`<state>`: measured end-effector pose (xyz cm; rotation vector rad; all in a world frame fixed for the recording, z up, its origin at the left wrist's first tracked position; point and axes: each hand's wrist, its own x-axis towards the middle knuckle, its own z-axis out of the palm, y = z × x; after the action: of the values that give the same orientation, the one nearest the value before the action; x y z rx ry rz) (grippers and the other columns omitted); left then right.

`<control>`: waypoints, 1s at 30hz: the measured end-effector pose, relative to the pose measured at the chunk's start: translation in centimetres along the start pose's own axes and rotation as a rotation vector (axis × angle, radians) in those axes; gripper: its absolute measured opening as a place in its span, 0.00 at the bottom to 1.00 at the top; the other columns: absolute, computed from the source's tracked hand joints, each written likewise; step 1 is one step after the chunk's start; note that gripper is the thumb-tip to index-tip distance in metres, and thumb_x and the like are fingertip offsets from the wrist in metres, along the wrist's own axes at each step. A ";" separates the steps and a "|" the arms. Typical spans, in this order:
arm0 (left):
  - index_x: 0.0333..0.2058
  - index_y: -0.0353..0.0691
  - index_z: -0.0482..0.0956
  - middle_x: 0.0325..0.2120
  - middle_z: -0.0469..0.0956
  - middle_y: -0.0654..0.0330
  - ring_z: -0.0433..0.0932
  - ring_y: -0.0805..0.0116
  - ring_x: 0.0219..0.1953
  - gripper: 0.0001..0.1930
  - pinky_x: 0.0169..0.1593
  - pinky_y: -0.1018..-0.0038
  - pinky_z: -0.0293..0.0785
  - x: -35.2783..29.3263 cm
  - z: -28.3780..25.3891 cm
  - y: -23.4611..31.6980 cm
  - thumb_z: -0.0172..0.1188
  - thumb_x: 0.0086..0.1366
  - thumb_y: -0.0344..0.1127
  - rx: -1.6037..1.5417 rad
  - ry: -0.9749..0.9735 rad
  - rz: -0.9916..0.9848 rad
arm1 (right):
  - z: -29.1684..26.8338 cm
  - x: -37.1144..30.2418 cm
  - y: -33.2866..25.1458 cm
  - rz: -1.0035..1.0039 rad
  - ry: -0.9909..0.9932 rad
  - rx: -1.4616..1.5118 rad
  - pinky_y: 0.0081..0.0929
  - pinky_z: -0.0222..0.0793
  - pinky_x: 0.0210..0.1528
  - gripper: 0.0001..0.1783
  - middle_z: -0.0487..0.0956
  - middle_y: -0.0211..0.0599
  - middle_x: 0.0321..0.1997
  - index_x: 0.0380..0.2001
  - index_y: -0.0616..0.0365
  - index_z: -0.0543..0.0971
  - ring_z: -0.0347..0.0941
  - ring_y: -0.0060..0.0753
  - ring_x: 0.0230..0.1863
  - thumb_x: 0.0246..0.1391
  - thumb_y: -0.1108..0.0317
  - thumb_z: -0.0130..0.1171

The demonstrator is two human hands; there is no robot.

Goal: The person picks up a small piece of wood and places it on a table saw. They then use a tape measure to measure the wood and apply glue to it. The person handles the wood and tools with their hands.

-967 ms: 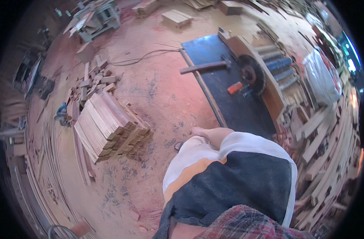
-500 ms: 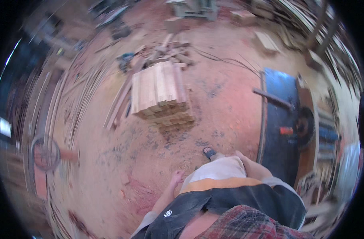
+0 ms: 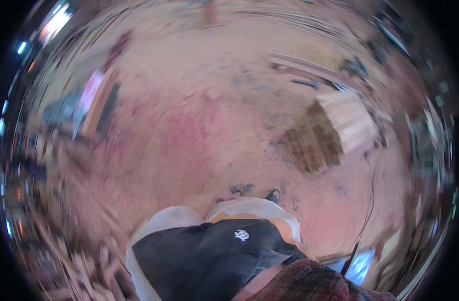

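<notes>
My left hand [image 3: 226, 197] shows small and smeared by motion at the front of my light shorts. Its forearm comes out of a pale sleeve [image 3: 174, 216], and its fingers cannot be made out. My right hand is out of sight, hidden behind my black, orange and white shirt [image 3: 204, 256] or outside the picture. A sandalled foot [image 3: 273, 195] stands on the floor just ahead. Over to the right, apart from my hands, sits a neat stack of cut wooden pieces [image 3: 347, 123], pale on top with darker ends.
Beyond the stack lie a long board [image 3: 314, 67] and a dark bar [image 3: 304, 83]. A brown-sided bench or machine [image 3: 99, 103] stands at the left. Scrap wood [image 3: 84, 271] is heaped at lower left. A blue panel [image 3: 361, 266] and a dark cable [image 3: 372, 200] are at lower right. Dust covers the floor.
My view has swung left, so the wood stack has shifted from the middle to the right. The blue-topped surface has slid to the lower right. My right hand has dropped out of view.
</notes>
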<state>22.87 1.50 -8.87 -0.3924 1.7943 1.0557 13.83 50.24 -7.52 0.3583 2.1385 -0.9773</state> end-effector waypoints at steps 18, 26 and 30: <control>0.55 0.48 0.87 0.43 0.87 0.59 0.82 0.67 0.41 0.25 0.48 0.63 0.79 -11.8 -0.3 -12.3 0.61 0.72 0.60 -0.708 0.465 -0.040 | 12.4 5.5 -30.4 -0.441 -0.294 -0.266 0.29 0.76 0.43 0.21 0.86 0.31 0.37 0.48 0.60 0.86 0.80 0.24 0.39 0.66 0.53 0.65; 0.36 0.42 0.89 0.31 0.87 0.58 0.84 0.63 0.32 0.21 0.39 0.59 0.80 -15.3 -9.5 -15.0 0.63 0.70 0.57 -1.052 0.819 -0.120 | 21.8 7.6 -41.8 -0.519 -0.469 -0.478 0.32 0.78 0.45 0.27 0.86 0.35 0.37 0.45 0.65 0.86 0.81 0.29 0.40 0.66 0.46 0.65; 0.43 0.37 0.87 0.34 0.87 0.53 0.84 0.65 0.38 0.22 0.45 0.62 0.80 -21.9 -17.4 -19.1 0.64 0.71 0.53 -1.197 0.976 -0.090 | 26.9 8.6 -48.8 -0.571 -0.514 -0.631 0.32 0.77 0.43 0.26 0.85 0.35 0.35 0.45 0.65 0.85 0.80 0.29 0.39 0.66 0.47 0.64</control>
<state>35.67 -27.42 3.25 -1.9467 1.6260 2.0029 -3.45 -2.84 0.63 -0.7652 1.9480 -0.5365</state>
